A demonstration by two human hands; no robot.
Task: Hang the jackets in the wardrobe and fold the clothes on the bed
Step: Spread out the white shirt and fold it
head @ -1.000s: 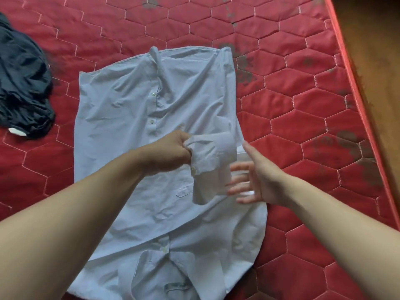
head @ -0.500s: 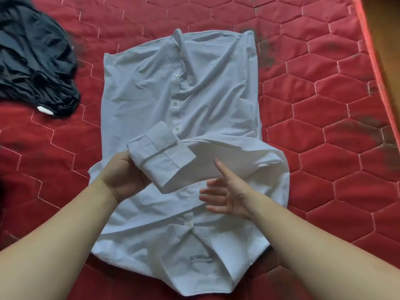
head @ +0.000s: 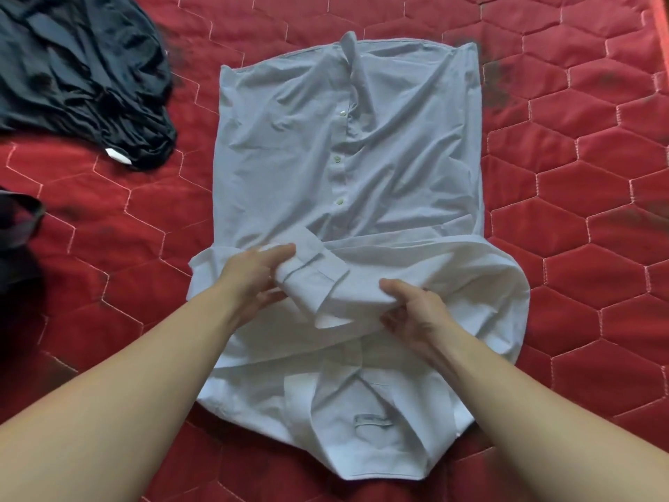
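A pale blue button-up shirt (head: 347, 146) lies front up on the red quilted bed (head: 579, 230), collar toward me and hem at the far end. Its right sleeve (head: 434, 269) is drawn across the chest toward the left. My left hand (head: 253, 277) grips the sleeve's cuff (head: 315, 273), fingers over its top edge. My right hand (head: 416, 313) pinches the sleeve just right of the cuff, thumb on top and fingers underneath.
A crumpled dark navy garment (head: 79, 74) with a white tag lies at the upper left of the bed. Another dark cloth (head: 18, 226) shows at the left edge. The bed's right edge runs along the frame's upper right corner.
My left hand carried the cuff leftward across the shirt. My right hand, open a moment ago, has closed on the sleeve beside the cuff.
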